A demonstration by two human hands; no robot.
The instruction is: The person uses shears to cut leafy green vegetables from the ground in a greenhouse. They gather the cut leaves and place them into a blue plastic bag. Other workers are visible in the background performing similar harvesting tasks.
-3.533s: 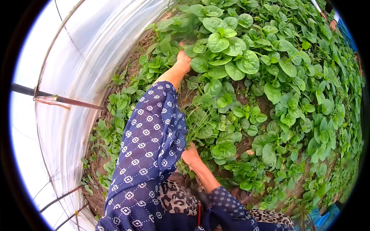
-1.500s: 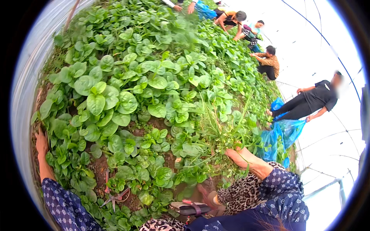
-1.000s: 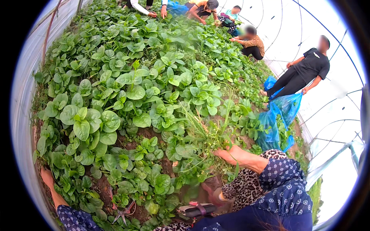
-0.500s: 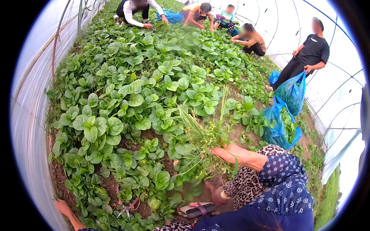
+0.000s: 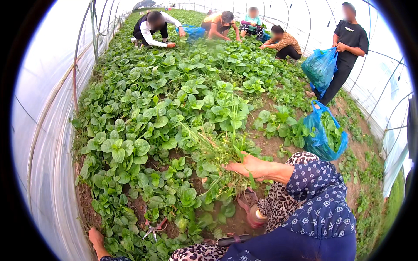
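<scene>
My right hand (image 5: 249, 167) is closed around a loose bunch of pulled weeds (image 5: 213, 150), with long grass blades and thin leafy stems sticking out. It holds them above the leafy green plants (image 5: 130, 148), in front of my knee. My left hand (image 5: 96, 239) is low at the left, by the soil edge of the bed next to the plastic wall. Its fingers are too small and partly hidden to read. Between my hands, a pair of scissors (image 5: 154, 229) with reddish handles lies open among the leaves.
An open blue bag (image 5: 324, 139) of picked leaves stands at my right. A standing person holds another filled blue bag (image 5: 320, 69). Several people crouch at the far end of the bed. Clear plastic sheeting (image 5: 52, 143) walls the left side. A dark strap-like item (image 5: 233, 240) lies by my shoe.
The standing person has raised the blue bag and now grips it with both hands. My right hand still holds the weeds, slightly further left in view. The whole view has shifted.
</scene>
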